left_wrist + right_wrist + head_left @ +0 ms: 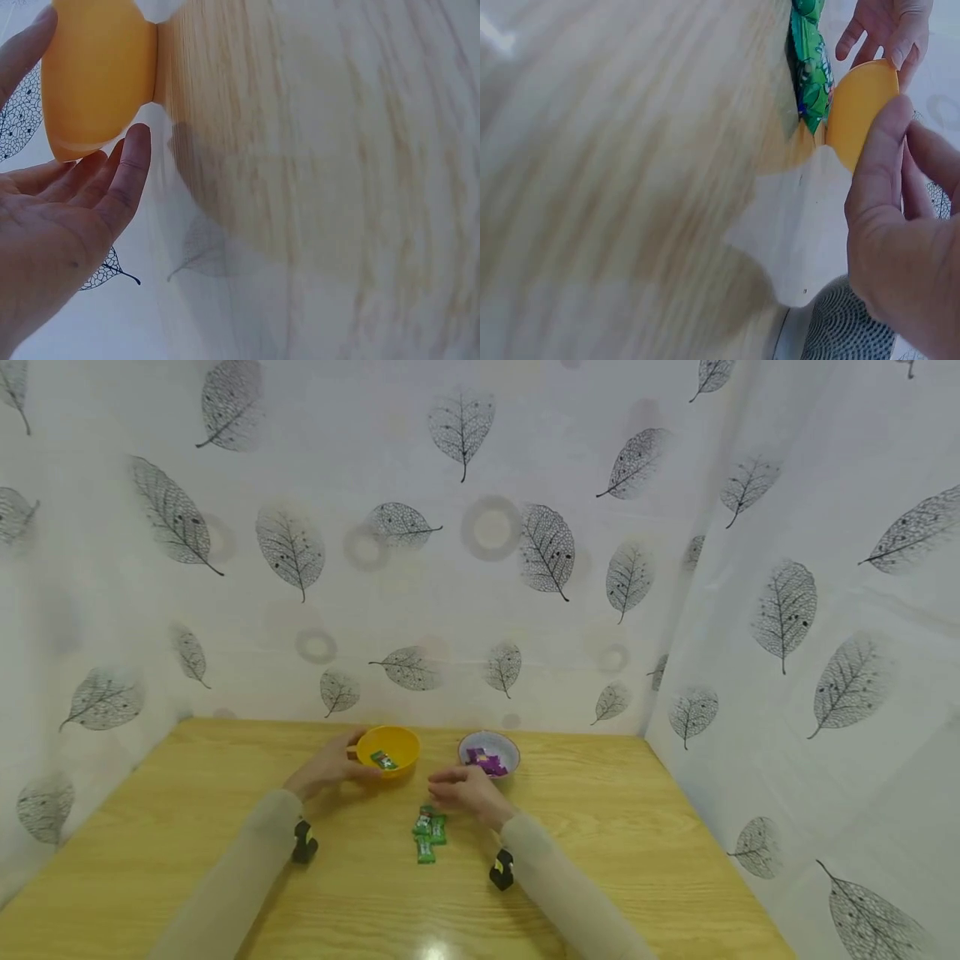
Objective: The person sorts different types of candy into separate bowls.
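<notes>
My left hand [335, 764] holds the yellow bowl [406, 740] from its left side, thumb at the near rim and fingers round the far side. Inside the bowl lies one green-wrapped candy [383, 760]. My right hand [471, 792] hovers between the two bowls, fingertips pointing left toward the yellow one. In the right wrist view its thumb and fingers [881, 157] are close together, and no thing shows between them. Several green-wrapped candies [426, 849] lie in a small group on the table, just left of that hand.
A patterned light bowl [491, 741] with purple-wrapped candies [487, 762] stands behind my right hand. The wooden table [600, 860] meets a leaf-printed cloth [450, 610] at its back edge, and more cloth hangs at the right.
</notes>
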`<state>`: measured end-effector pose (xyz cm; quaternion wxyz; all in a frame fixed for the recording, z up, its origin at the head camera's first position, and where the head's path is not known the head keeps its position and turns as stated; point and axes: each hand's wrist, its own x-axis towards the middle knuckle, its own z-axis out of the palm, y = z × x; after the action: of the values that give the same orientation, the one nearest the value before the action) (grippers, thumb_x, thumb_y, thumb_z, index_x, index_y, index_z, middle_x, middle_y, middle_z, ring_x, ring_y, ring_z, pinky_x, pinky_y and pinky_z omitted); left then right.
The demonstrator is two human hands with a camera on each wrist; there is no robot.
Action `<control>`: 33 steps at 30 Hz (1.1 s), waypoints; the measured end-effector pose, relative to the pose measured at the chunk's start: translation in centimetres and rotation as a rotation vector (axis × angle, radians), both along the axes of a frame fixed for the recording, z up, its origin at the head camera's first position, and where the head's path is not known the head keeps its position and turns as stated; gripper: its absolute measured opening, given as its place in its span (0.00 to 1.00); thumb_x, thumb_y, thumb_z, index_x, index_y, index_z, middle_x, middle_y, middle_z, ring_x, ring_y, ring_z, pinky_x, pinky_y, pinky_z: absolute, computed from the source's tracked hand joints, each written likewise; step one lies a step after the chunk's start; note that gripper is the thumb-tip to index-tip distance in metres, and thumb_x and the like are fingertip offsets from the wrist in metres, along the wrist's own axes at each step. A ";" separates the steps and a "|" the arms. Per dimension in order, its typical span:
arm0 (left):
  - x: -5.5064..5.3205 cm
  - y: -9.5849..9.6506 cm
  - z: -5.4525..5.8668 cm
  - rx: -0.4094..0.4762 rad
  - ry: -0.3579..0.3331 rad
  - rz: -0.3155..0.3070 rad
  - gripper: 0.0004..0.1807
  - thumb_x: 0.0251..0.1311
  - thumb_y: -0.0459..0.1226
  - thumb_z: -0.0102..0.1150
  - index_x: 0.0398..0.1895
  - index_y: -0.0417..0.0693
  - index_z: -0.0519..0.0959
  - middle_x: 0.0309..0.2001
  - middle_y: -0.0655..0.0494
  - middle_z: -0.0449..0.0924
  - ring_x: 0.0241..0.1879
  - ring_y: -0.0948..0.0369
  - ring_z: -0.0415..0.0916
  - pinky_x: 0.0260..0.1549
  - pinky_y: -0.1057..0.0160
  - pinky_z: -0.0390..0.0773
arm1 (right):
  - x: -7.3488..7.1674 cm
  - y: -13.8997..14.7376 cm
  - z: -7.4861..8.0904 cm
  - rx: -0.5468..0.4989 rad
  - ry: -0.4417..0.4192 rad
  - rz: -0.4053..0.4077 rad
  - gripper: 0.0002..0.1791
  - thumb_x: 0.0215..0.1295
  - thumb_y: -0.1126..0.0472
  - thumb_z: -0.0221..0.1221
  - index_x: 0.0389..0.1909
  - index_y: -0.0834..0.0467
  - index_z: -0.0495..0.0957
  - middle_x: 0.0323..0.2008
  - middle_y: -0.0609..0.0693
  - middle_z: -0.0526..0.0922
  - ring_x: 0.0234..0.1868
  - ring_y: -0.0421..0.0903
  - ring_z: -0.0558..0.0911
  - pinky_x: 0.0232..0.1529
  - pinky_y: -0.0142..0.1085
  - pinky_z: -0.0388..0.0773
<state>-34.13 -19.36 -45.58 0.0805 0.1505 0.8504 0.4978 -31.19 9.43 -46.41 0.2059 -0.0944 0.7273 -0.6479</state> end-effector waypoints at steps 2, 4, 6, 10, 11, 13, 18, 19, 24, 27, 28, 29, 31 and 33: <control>0.0 0.0 -0.1 0.008 0.004 -0.003 0.50 0.54 0.43 0.72 0.74 0.40 0.54 0.72 0.37 0.57 0.69 0.36 0.59 0.68 0.38 0.61 | 0.1 0.5 -0.1 0.034 0.009 0.038 0.20 0.64 0.67 0.62 0.57 0.64 0.78 0.52 0.60 0.83 0.44 0.47 0.86 0.47 0.39 0.84; 0.0 0.0 -0.1 0.018 0.008 -0.005 0.49 0.53 0.42 0.72 0.74 0.40 0.54 0.72 0.37 0.58 0.69 0.35 0.59 0.67 0.37 0.60 | 0.2 1.0 -0.3 0.072 0.008 0.077 0.20 0.63 0.67 0.63 0.57 0.62 0.78 0.52 0.56 0.84 0.45 0.46 0.86 0.46 0.38 0.85; 0.0 0.0 -0.2 0.020 0.019 -0.012 0.49 0.53 0.42 0.72 0.74 0.39 0.55 0.72 0.37 0.58 0.68 0.35 0.60 0.67 0.37 0.61 | 0.3 1.5 -0.4 0.098 0.003 0.117 0.21 0.62 0.68 0.64 0.57 0.62 0.79 0.53 0.55 0.84 0.46 0.46 0.85 0.46 0.38 0.85; -0.1 -0.1 -0.2 0.049 0.013 -0.025 0.47 0.53 0.41 0.72 0.73 0.40 0.57 0.72 0.38 0.59 0.69 0.35 0.60 0.67 0.37 0.61 | 0.5 2.4 -0.4 0.177 0.031 0.180 0.20 0.62 0.69 0.63 0.56 0.60 0.80 0.52 0.54 0.85 0.47 0.45 0.85 0.44 0.37 0.85; -0.1 -0.1 -0.2 0.051 0.013 -0.030 0.47 0.54 0.41 0.72 0.73 0.40 0.57 0.72 0.38 0.60 0.69 0.36 0.60 0.67 0.37 0.61 | 0.5 2.6 -0.4 0.199 0.042 0.194 0.20 0.62 0.69 0.63 0.56 0.60 0.80 0.52 0.54 0.85 0.48 0.45 0.85 0.44 0.36 0.84; -0.1 -0.2 -0.2 0.058 0.003 -0.028 0.47 0.54 0.40 0.72 0.73 0.41 0.57 0.72 0.39 0.59 0.69 0.36 0.60 0.68 0.37 0.60 | 0.6 2.8 -0.3 0.248 0.064 0.215 0.20 0.61 0.68 0.64 0.55 0.58 0.81 0.51 0.53 0.85 0.48 0.44 0.84 0.44 0.34 0.83; 0.1 -0.3 0.0 0.039 -0.011 -0.019 0.49 0.54 0.41 0.72 0.74 0.40 0.54 0.73 0.38 0.56 0.69 0.36 0.59 0.67 0.37 0.61 | 0.7 3.1 0.0 0.325 0.084 0.237 0.19 0.59 0.68 0.65 0.53 0.56 0.82 0.50 0.51 0.86 0.46 0.41 0.84 0.41 0.31 0.80; 0.1 -0.3 0.0 0.037 -0.014 -0.019 0.49 0.54 0.42 0.72 0.75 0.40 0.54 0.73 0.38 0.56 0.69 0.36 0.59 0.67 0.37 0.61 | 0.8 3.1 0.0 0.337 0.089 0.239 0.19 0.58 0.68 0.65 0.52 0.56 0.82 0.48 0.51 0.87 0.45 0.41 0.84 0.40 0.30 0.79; 0.5 -0.2 0.3 0.046 -0.034 -0.015 0.51 0.53 0.42 0.72 0.76 0.41 0.52 0.74 0.38 0.55 0.69 0.36 0.60 0.67 0.37 0.61 | 0.9 3.3 0.1 0.372 0.093 0.262 0.18 0.56 0.70 0.66 0.49 0.57 0.83 0.40 0.50 0.87 0.37 0.40 0.83 0.34 0.28 0.78; 0.6 -0.2 0.4 0.033 -0.031 -0.013 0.51 0.54 0.43 0.71 0.76 0.42 0.51 0.74 0.38 0.54 0.68 0.36 0.61 0.67 0.37 0.61 | 0.9 3.3 0.4 0.419 0.124 0.311 0.20 0.53 0.71 0.68 0.48 0.55 0.84 0.40 0.47 0.87 0.38 0.39 0.81 0.38 0.29 0.78; 0.6 -0.2 0.5 0.029 -0.029 -0.012 0.51 0.54 0.43 0.71 0.76 0.42 0.52 0.74 0.38 0.54 0.68 0.36 0.61 0.67 0.36 0.61 | 1.0 3.3 0.5 0.438 0.140 0.331 0.21 0.52 0.72 0.68 0.48 0.54 0.84 0.40 0.46 0.86 0.39 0.39 0.80 0.41 0.30 0.78; 0.7 -0.2 0.5 0.025 -0.027 -0.010 0.51 0.54 0.44 0.71 0.76 0.42 0.52 0.74 0.38 0.54 0.68 0.36 0.61 0.67 0.36 0.61 | 1.1 3.3 0.6 0.458 0.161 0.353 0.22 0.51 0.72 0.68 0.48 0.53 0.85 0.41 0.45 0.86 0.41 0.39 0.80 0.44 0.30 0.78; 0.6 -0.2 0.5 0.007 -0.020 -0.011 0.50 0.55 0.44 0.71 0.76 0.42 0.52 0.74 0.38 0.54 0.68 0.36 0.61 0.67 0.35 0.60 | 1.2 3.2 0.7 0.499 0.207 0.390 0.22 0.50 0.71 0.69 0.48 0.52 0.85 0.43 0.42 0.85 0.43 0.38 0.79 0.49 0.31 0.77; 0.6 -0.2 0.5 0.003 -0.019 -0.011 0.50 0.55 0.44 0.71 0.76 0.42 0.52 0.74 0.38 0.54 0.68 0.36 0.60 0.67 0.35 0.59 | 1.4 3.1 0.6 0.518 0.232 0.411 0.21 0.50 0.71 0.70 0.46 0.52 0.86 0.42 0.41 0.86 0.42 0.38 0.78 0.49 0.32 0.76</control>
<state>-33.53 -19.60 -45.07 0.0914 0.1506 0.8479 0.5000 -29.79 12.54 -45.81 0.2651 -0.2565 0.8520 -0.3716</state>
